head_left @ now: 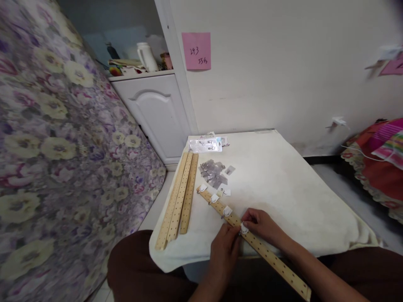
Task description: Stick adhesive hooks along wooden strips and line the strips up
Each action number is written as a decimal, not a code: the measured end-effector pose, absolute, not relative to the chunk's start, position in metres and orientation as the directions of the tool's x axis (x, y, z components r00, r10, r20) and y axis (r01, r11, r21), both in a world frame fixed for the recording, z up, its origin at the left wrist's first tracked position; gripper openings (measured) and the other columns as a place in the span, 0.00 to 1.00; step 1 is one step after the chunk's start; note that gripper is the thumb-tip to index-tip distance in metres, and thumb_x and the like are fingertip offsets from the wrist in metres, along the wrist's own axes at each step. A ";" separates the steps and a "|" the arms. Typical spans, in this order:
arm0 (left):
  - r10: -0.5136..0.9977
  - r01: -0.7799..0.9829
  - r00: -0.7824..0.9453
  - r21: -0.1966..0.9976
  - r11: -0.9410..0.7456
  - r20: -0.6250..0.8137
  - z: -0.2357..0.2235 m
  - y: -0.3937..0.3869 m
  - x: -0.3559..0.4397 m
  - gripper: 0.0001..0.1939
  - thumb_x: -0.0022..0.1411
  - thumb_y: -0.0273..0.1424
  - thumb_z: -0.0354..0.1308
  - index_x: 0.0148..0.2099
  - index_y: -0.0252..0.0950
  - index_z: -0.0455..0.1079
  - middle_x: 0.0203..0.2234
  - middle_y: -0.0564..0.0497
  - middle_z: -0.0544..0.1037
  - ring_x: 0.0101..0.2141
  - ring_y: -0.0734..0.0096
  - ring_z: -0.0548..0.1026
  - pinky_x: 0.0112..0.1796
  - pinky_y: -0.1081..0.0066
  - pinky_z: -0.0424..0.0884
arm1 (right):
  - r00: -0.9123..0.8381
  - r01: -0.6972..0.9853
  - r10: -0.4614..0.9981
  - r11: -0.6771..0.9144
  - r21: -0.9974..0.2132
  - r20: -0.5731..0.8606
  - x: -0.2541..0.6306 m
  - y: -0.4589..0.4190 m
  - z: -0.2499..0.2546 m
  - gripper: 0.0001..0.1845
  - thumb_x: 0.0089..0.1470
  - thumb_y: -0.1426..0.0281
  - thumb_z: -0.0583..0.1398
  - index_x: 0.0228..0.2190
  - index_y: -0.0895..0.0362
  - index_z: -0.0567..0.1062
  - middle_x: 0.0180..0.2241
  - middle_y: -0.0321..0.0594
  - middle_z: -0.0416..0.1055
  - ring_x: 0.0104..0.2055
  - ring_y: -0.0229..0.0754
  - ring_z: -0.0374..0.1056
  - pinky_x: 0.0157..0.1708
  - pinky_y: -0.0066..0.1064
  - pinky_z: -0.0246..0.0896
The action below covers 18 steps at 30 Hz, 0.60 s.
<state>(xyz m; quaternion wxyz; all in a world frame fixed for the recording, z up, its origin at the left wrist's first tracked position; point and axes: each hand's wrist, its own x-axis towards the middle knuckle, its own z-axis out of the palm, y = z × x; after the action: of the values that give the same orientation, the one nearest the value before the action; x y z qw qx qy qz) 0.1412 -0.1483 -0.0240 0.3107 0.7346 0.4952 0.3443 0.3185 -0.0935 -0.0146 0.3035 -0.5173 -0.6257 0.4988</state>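
A perforated wooden strip (272,259) lies slantwise over the front edge of the cloth-covered table, its near end past the edge. My left hand (225,245) is closed at the strip's left side, fingertips by a small white tag (244,228). From the other side, my right hand (260,224) pinches at that same tag, its fingertips partly hidden. Farther along the strip sit another white tag (227,211) and two more, each with a small metal piece at the strip's edge. A pale card (224,191) with a small piece lies just beside the strip.
Several more perforated wooden strips (179,197) lie lengthwise at the table's left. A heap of small clear plastic bags (212,173) rests beside them, with one bag (230,170) apart. Clear packaging (205,145) lies at the back. A floral curtain (78,147) hangs to the left.
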 end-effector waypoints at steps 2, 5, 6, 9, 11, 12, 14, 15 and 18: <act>0.941 0.512 0.272 0.797 -0.319 0.202 -0.023 -0.148 0.142 0.15 0.64 0.26 0.49 0.51 0.44 0.67 0.40 0.49 0.72 0.40 0.68 0.71 0.41 0.69 0.68 | -0.279 0.340 0.951 -0.034 -0.940 -0.136 0.318 -0.093 -0.015 0.02 0.45 0.74 0.57 0.24 0.58 0.71 0.21 0.33 0.67 0.25 0.36 0.62 0.25 0.25 0.55; 0.941 0.518 0.271 0.793 -0.320 0.203 -0.021 -0.148 0.142 0.15 0.63 0.26 0.50 0.50 0.44 0.67 0.40 0.50 0.72 0.41 0.68 0.71 0.41 0.69 0.68 | -0.270 0.350 0.954 -0.029 -0.936 -0.131 0.318 -0.093 -0.015 0.02 0.44 0.74 0.57 0.24 0.58 0.71 0.21 0.33 0.67 0.25 0.36 0.62 0.24 0.25 0.55; 0.941 0.518 0.270 0.793 -0.320 0.203 -0.021 -0.148 0.142 0.15 0.63 0.26 0.50 0.50 0.44 0.68 0.39 0.50 0.72 0.41 0.68 0.71 0.41 0.69 0.68 | -0.268 0.355 0.955 -0.027 -0.934 -0.129 0.318 -0.093 -0.016 0.02 0.44 0.74 0.57 0.24 0.58 0.71 0.21 0.33 0.67 0.25 0.36 0.61 0.24 0.25 0.54; 0.939 0.515 0.264 0.791 -0.330 0.220 -0.021 -0.149 0.142 0.15 0.62 0.25 0.50 0.50 0.43 0.68 0.39 0.50 0.73 0.40 0.69 0.71 0.41 0.69 0.69 | -0.266 0.362 0.955 -0.024 -0.932 -0.128 0.317 -0.093 -0.016 0.02 0.44 0.74 0.58 0.23 0.58 0.71 0.20 0.33 0.66 0.25 0.36 0.61 0.24 0.25 0.54; 0.938 0.517 0.260 0.787 -0.337 0.231 -0.022 -0.149 0.142 0.15 0.62 0.25 0.50 0.50 0.43 0.68 0.39 0.50 0.73 0.40 0.68 0.71 0.41 0.69 0.69 | -0.264 0.365 0.956 -0.023 -0.931 -0.127 0.317 -0.093 -0.017 0.02 0.44 0.74 0.58 0.23 0.58 0.71 0.20 0.32 0.66 0.24 0.35 0.61 0.24 0.25 0.54; 0.937 0.520 0.261 0.785 -0.338 0.232 -0.022 -0.149 0.142 0.15 0.62 0.25 0.50 0.50 0.43 0.68 0.39 0.49 0.73 0.40 0.68 0.71 0.40 0.69 0.69 | -0.264 0.367 0.956 -0.021 -0.930 -0.126 0.317 -0.093 -0.018 0.02 0.44 0.74 0.57 0.23 0.58 0.71 0.20 0.32 0.66 0.24 0.36 0.61 0.24 0.25 0.54; 0.938 0.523 0.261 0.784 -0.334 0.226 -0.022 -0.149 0.142 0.15 0.62 0.25 0.50 0.49 0.43 0.68 0.39 0.49 0.73 0.40 0.67 0.71 0.40 0.68 0.69 | -0.265 0.369 0.957 -0.015 -0.929 -0.121 0.317 -0.092 -0.019 0.03 0.43 0.75 0.57 0.24 0.58 0.71 0.20 0.33 0.67 0.25 0.36 0.62 0.24 0.25 0.54; 0.940 0.523 0.260 0.786 -0.329 0.221 -0.022 -0.148 0.142 0.15 0.62 0.25 0.50 0.50 0.43 0.68 0.39 0.49 0.73 0.40 0.67 0.71 0.40 0.68 0.69 | -0.270 0.364 0.956 -0.012 -0.931 -0.117 0.318 -0.092 -0.020 0.03 0.43 0.75 0.57 0.24 0.58 0.72 0.21 0.33 0.67 0.25 0.36 0.62 0.25 0.25 0.55; 0.943 0.513 0.258 0.797 -0.319 0.211 -0.019 -0.149 0.142 0.16 0.62 0.25 0.50 0.50 0.43 0.67 0.39 0.50 0.73 0.41 0.68 0.71 0.41 0.68 0.68 | -0.291 0.320 0.950 -0.012 -0.947 -0.111 0.319 -0.092 -0.020 0.03 0.45 0.74 0.58 0.27 0.57 0.72 0.22 0.33 0.68 0.25 0.36 0.62 0.25 0.25 0.56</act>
<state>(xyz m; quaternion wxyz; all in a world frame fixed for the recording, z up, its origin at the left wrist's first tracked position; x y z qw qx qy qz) 0.1419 -0.1487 -0.0191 0.3055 0.7318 0.4973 0.3520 0.3188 -0.0924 -0.0202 0.3146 -0.5053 -0.6285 0.5007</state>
